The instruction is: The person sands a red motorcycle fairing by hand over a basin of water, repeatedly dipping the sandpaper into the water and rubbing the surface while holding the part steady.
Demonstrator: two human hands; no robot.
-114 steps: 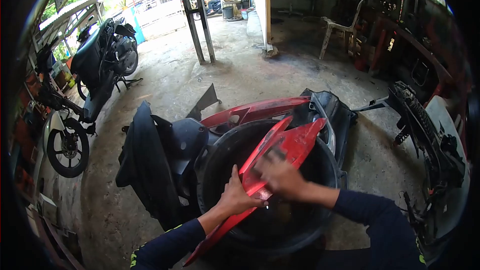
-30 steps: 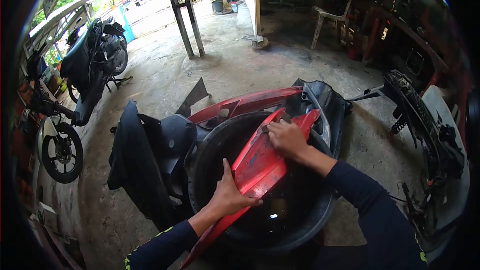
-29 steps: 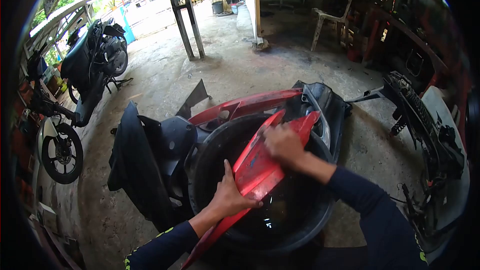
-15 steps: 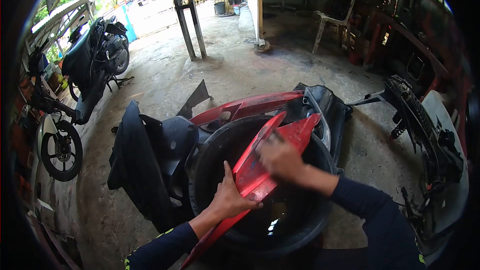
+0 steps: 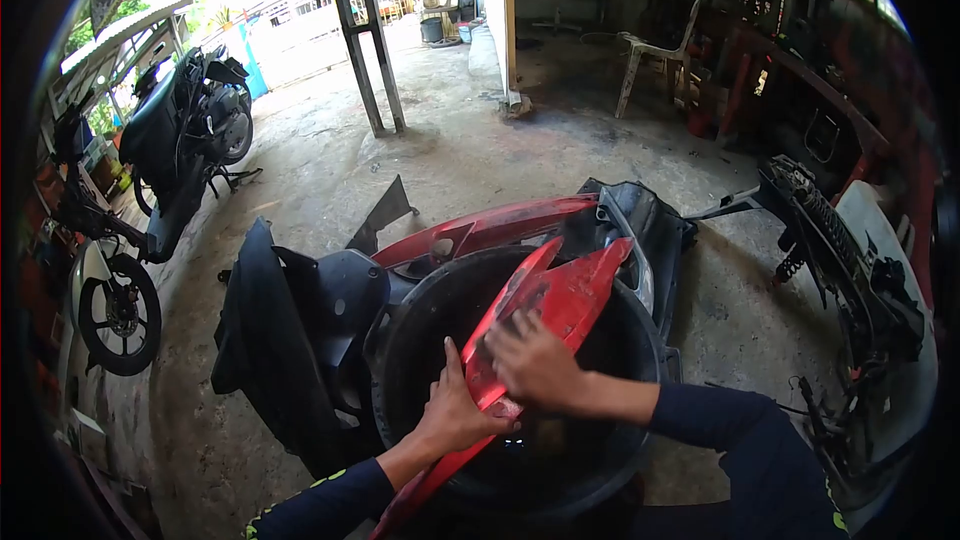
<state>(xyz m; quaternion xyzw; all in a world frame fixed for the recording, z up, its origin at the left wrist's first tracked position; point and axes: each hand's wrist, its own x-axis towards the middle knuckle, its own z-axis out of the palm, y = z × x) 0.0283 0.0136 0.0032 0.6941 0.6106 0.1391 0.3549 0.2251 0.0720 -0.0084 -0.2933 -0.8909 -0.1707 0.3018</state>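
A: Where is the red panel [image 5: 580, 290]?

B: It lies on a slant over the open top of the black tub [image 5: 400, 380]. Its low end pokes past the tub's near side.

A: What are the hands doing?

B: The left hand [image 5: 455, 415] has its fingers clamped on the panel's low, thin part, over the tub. The right hand [image 5: 540, 365] is on the panel's face, over the tub's middle. It's a bit blurry, so I can't tell if those fingers pinch anything.

A: What's near the tub?

B: A big black panel [image 5: 270, 340] on its left, and another red part [image 5: 500, 220] just behind it.

A: Is the red panel heavy?

B: I think it's light and stiff, like hard plastic. It could slip if wet, and thin tips might crack. The thin part is good to grab, with the wide end held steady too.
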